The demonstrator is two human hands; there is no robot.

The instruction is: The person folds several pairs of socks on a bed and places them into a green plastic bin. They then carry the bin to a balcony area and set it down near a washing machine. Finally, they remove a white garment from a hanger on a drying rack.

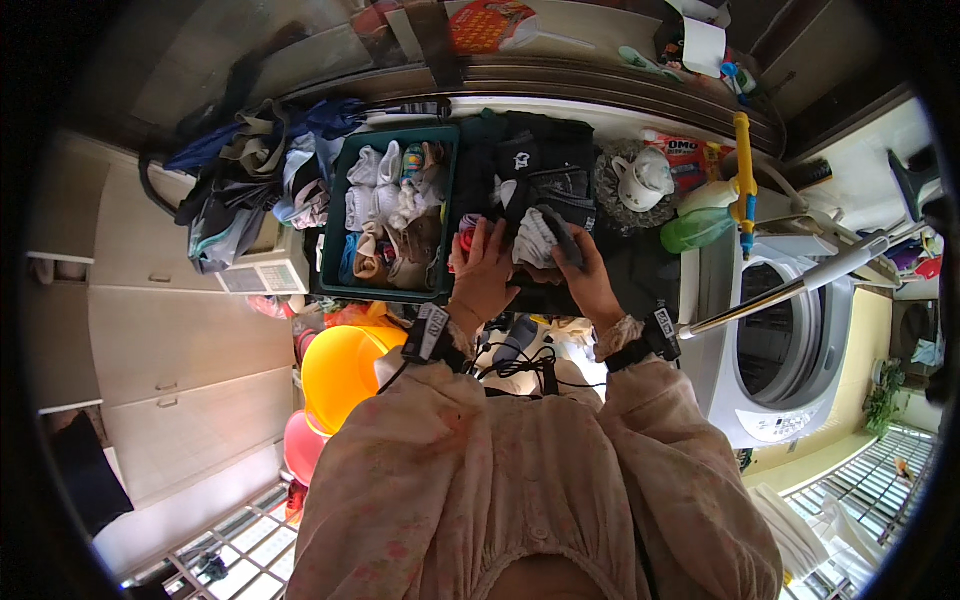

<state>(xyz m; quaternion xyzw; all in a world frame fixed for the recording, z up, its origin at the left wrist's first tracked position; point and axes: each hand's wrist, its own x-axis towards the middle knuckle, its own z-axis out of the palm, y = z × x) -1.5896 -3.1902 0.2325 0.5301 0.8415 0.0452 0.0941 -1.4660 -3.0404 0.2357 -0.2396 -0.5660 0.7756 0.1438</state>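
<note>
My left hand (483, 272) lies with its fingers stretched out over a red and pink bundle of cloth (464, 236), just right of a dark green basket (449, 200). In my right hand (592, 287) is a white and grey ribbed sock (537, 238), gripped between thumb and fingers. Behind both hands rests a pile of dark folded clothes (548, 150). The basket holds several rolled or folded socks, among them white socks (372, 205) and brown socks (412, 255). What lies under my left palm is hidden.
Left of the basket are a heap of bags (250, 165) and a white keypad device (268, 277). Below stands a yellow bucket (345, 375). To the right are a white teapot (643, 180), a green bottle (697, 230), a slanting pole (790, 285) and a washing machine (715, 350).
</note>
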